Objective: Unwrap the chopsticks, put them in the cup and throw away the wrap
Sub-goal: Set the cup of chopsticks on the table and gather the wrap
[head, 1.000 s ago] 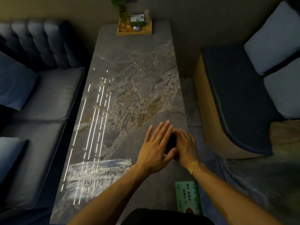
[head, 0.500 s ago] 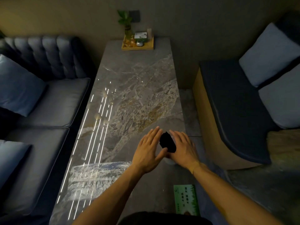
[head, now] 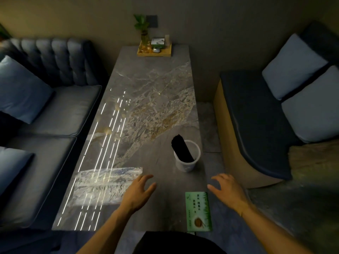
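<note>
A bundle of black chopsticks stands tilted to the upper left inside a white cup near the table's right edge. A clear plastic wrap lies flat on the marble table to the left. My left hand hovers just right of the wrap, fingers apart, holding nothing. My right hand hovers below and right of the cup, fingers spread, also with nothing in it. Both hands are apart from the cup.
A green paper packet lies at the table's near right corner. A wooden tray with a plant and small items sits at the far end. A blue sofa runs along the left, a cushioned bench on the right.
Both hands were cupped around the chopsticks and cup; they have let go and drawn back toward me, spreading apart. The cup with chopsticks now stands uncovered.
</note>
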The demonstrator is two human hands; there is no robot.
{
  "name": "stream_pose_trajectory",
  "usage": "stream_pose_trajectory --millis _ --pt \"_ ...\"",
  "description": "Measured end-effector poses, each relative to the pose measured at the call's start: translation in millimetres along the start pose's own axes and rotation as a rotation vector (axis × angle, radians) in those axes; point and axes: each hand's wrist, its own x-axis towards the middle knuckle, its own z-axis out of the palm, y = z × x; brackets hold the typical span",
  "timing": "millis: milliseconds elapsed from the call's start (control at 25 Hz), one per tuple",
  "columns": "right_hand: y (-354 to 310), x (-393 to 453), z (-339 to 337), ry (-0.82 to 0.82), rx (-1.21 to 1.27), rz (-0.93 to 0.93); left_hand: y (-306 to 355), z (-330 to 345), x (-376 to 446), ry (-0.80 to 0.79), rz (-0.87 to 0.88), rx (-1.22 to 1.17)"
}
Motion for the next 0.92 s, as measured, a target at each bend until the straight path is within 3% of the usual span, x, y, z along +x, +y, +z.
stream_pose_trajectory --millis 160,400,680,920 --pt "-9.0 -13.1 12.9 -0.156 -0.061 -0.062 -10.3 4.7 -30.3 -0.197 -0.057 0.024" --pt "-57.3 -13.9 30.8 -0.281 -0.181 -0.182 -40.6 -20.7 -59.5 -0.279 -0.113 0.191" --pt "-133.8 8.4 42.6 -0.312 -0.324 -0.299 -112.7 -87.0 -68.7 -0.268 -0.169 0.373" --pt "-207.6 31.9 68.0 -0.33 -0.342 -0.271 -179.6 -152.0 -52.5 -0.199 -0.098 0.371"
